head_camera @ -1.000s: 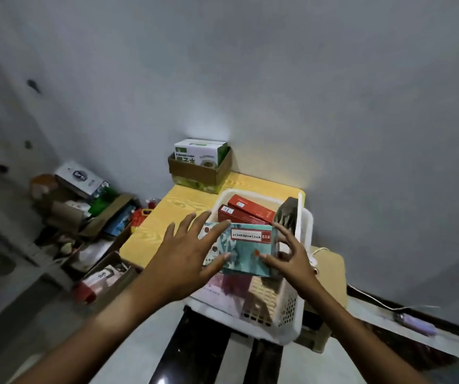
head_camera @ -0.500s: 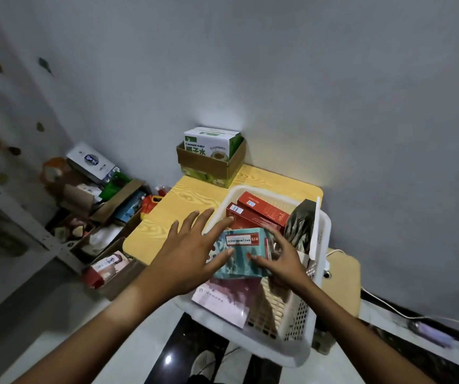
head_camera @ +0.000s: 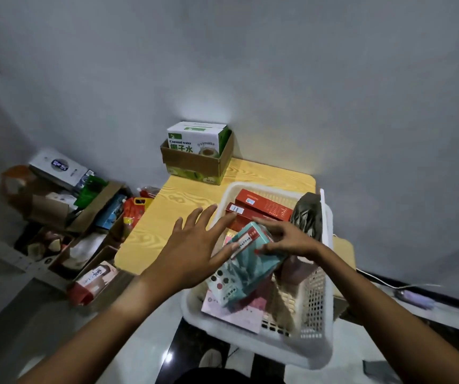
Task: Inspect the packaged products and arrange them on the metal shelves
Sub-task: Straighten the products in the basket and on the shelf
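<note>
A small stockroom: packaged goods fill a white basket [head_camera: 314,314] and open cardboard boxes [head_camera: 92,214] along the floor.

The right hand [head_camera: 283,239] covers the far right part of the teal box [head_camera: 246,268], whose small print is blurred; the box hides much of the pink packet [head_camera: 236,311]; both forearms run off the near edge

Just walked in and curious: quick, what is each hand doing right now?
Left hand: open, fingers spread, thumb touching the teal box.
Right hand: holding the teal box above the white basket.
</note>
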